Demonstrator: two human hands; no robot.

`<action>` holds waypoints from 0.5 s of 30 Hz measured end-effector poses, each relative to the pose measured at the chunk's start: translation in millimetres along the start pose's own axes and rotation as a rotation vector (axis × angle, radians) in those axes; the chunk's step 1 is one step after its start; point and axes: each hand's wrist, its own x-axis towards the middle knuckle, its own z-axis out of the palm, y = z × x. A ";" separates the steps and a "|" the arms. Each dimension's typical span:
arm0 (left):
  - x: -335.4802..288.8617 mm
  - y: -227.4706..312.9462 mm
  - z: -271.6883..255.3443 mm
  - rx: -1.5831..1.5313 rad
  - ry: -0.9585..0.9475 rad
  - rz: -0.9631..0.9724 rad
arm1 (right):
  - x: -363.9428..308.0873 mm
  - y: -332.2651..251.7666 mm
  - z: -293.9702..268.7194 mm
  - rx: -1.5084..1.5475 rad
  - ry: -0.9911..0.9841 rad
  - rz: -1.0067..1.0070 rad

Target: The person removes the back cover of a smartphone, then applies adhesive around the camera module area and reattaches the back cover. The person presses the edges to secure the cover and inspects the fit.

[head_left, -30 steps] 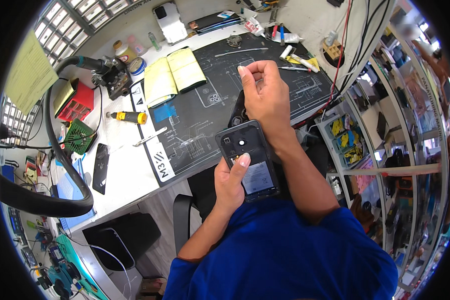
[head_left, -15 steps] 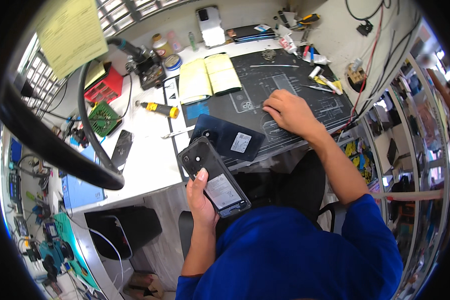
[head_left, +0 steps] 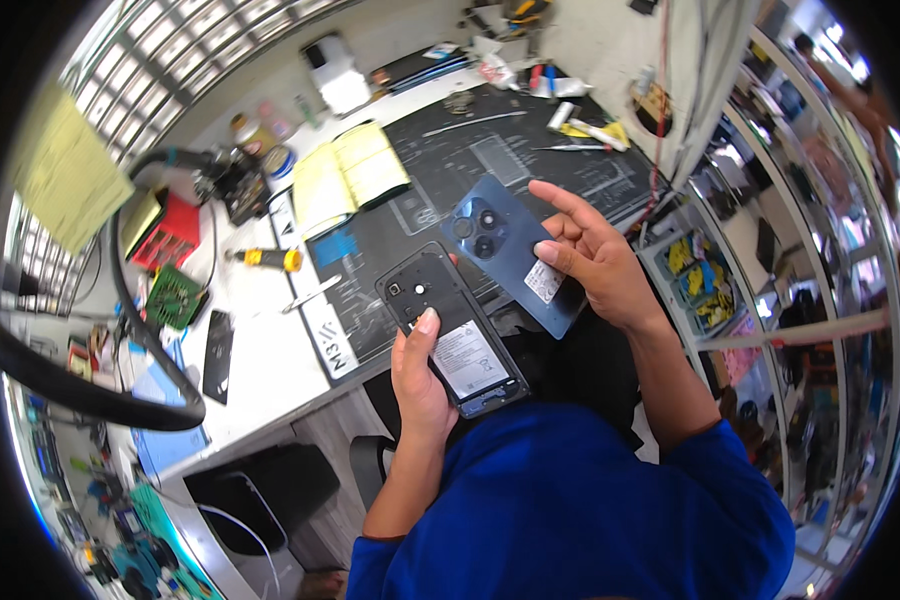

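Observation:
My left hand grips an opened phone by its left edge, thumb on top. The phone's back is off, so its white-labelled battery and dark inner frame show. In my right hand is a glossy blue-grey phone back cover, pinched between thumb and fingers. Camera rings sit at the cover's upper end, and a white sticker lies near my thumb. The cover is tilted, held just right of the phone above the bench edge.
On the dark work mat lies an open yellow notebook. Left of it are a yellow screwdriver, a thin blade-like tool and a dark phone. A thick black curved arm crosses the left side. Shelves stand at right.
My right hand has picked the back cover up off the mat and brought it beside the phone. My left hand still holds the phone, and the whole view has shifted.

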 end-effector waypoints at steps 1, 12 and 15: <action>3.4 -2.4 6.4 0.003 -0.021 -0.021 | -9.3 -1.3 -8.6 0.013 0.052 0.000; 23.3 -54.2 50.5 0.011 -0.202 -0.276 | -111.6 5.8 -68.1 1.376 -0.166 -0.101; 26.2 -65.5 67.9 0.050 -0.219 -0.312 | -131.6 1.9 -71.8 1.367 -0.122 -0.112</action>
